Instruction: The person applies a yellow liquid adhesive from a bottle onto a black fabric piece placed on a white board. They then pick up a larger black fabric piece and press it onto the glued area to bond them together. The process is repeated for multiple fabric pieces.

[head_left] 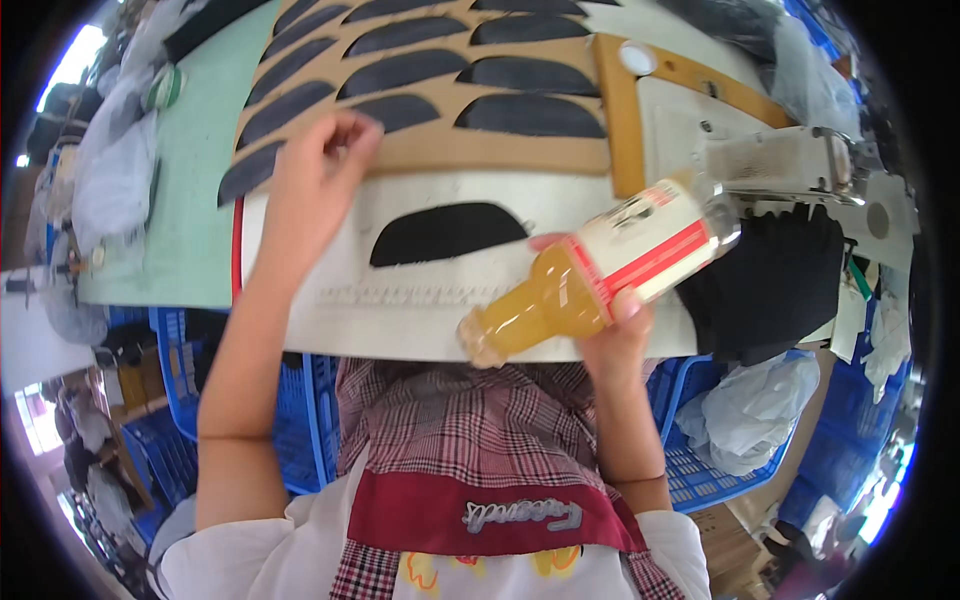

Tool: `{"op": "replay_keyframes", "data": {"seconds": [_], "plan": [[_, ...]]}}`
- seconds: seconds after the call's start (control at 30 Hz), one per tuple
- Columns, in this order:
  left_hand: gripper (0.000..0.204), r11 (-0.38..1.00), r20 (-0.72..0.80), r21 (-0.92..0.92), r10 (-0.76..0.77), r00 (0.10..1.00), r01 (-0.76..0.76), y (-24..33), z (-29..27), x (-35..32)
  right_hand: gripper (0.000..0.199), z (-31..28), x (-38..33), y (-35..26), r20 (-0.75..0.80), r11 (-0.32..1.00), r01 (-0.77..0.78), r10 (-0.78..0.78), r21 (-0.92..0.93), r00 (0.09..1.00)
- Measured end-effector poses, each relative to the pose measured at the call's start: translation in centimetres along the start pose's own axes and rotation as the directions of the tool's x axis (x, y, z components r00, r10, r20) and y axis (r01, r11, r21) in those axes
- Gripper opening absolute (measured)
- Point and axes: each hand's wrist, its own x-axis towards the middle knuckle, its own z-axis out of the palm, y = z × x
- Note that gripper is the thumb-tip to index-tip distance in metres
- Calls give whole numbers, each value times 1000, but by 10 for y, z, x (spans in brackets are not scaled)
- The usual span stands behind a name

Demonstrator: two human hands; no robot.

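My right hand point(615, 335) is wrapped round a clear glass bottle point(555, 290) with a cream and red label and yellowish liquid inside. The bottle is tipped, its neck pointing down toward me and its base up to the right. A single black half-oval fabric piece point(450, 232) lies on the white table point(400, 325), left of the bottle. My left hand point(335, 150) is above the near edge of a brown board point(490, 155), fingers curled together beside one of its black pieces point(400, 112). Whatever those fingers may hold is hidden.
Several rows of similar black pieces point(530, 115) cover the board. On the right are a wooden frame point(627, 130), a metal machine part point(775, 165) and a pile of black fabric point(770, 280). Blue baskets point(715, 485) stand below the table edge. A green surface point(200, 220) adjoins at left.
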Motion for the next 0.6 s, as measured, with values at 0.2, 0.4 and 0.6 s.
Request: {"op": "replay_keyframes", "data": {"seconds": [0.2,0.4,0.6], "plan": [[12,983,-89,79,-159,983,167,1,7,-113,57,1,21,-10,-179,938,346,-343,-15,922],[10,978,-153,164,-107,982,132,5,24,-114,38,43,37,-36,177,641,533,-535,-552,826],[8,983,-175,116,-118,977,140,4,31,-108,43,75,50,-20,414,476,658,-523,-583,745]]}}
